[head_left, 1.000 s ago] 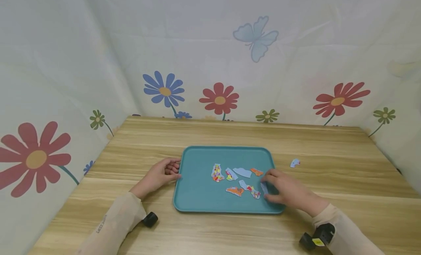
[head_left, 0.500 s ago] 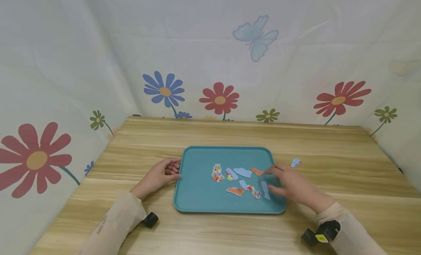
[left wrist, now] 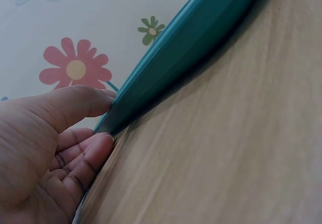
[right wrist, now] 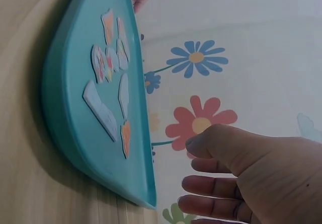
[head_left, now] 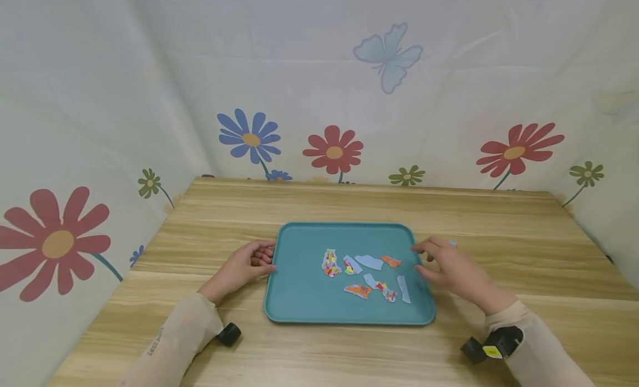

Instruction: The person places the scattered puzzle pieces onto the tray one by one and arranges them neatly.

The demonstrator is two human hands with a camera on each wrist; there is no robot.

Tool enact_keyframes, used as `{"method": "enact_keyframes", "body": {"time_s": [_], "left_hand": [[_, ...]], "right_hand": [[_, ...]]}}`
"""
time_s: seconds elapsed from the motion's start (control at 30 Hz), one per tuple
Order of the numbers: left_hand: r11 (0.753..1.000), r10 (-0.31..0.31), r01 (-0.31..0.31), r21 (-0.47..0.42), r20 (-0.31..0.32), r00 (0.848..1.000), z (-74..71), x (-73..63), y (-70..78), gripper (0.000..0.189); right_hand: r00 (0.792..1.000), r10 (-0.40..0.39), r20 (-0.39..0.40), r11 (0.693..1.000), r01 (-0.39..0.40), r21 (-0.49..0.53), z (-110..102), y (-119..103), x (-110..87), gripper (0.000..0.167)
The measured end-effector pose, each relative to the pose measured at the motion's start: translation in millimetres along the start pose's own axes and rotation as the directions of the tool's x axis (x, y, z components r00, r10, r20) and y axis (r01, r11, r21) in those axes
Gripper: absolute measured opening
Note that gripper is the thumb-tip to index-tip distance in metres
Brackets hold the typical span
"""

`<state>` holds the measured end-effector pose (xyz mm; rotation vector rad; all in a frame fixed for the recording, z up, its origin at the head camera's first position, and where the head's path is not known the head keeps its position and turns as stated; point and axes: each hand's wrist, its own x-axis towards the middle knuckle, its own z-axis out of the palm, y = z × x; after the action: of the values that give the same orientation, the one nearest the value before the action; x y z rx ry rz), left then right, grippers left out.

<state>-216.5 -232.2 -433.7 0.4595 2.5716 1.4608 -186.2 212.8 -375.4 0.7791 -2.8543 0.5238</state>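
A teal tray lies on the wooden table. My left hand holds its left edge; in the left wrist view the thumb touches the rim, with curled fingers against the side. My right hand hovers at the right rim, thumb and fingers apart, nothing held. Several flat, irregular puzzle-like pieces lie on the tray: a multicoloured piece, a pale blue piece, a small orange piece, a larger orange piece and a narrow pale strip nearest the right hand.
Behind the right hand, a small blue piece on the table is mostly hidden. Bare wooden table surrounds the tray. A white curtain with printed flowers hangs at the back and sides.
My right hand has let go of the narrow pale strip, leaving it on the tray, and drawn back right to the rim, covering most of the loose blue piece. The left hand stays put.
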Motion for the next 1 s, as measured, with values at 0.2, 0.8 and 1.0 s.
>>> {"method": "enact_keyframes", "body": {"time_s": [0.2, 0.8, 1.0], "left_hand": [[1.000, -0.004, 0.004, -0.002, 0.001, 1.000, 0.0, -0.2, 0.4, 0.059], [1.000, 0.004, -0.004, 0.006, 0.000, 1.000, 0.6, 1.2, -2.6, 0.059], [1.000, 0.005, -0.005, 0.005, 0.000, 1.000, 0.5, 1.2, -2.7, 0.059]], "right_hand": [[0.999, 0.043, -0.025, 0.999, -0.043, 0.017, -3, 12, 3.2, 0.032], [0.988, 0.138, -0.063, 0.990, -0.138, 0.014, -3, 40, 4.6, 0.034], [0.984, 0.172, -0.051, 0.985, -0.171, 0.015, -5, 48, 5.6, 0.034]]}}
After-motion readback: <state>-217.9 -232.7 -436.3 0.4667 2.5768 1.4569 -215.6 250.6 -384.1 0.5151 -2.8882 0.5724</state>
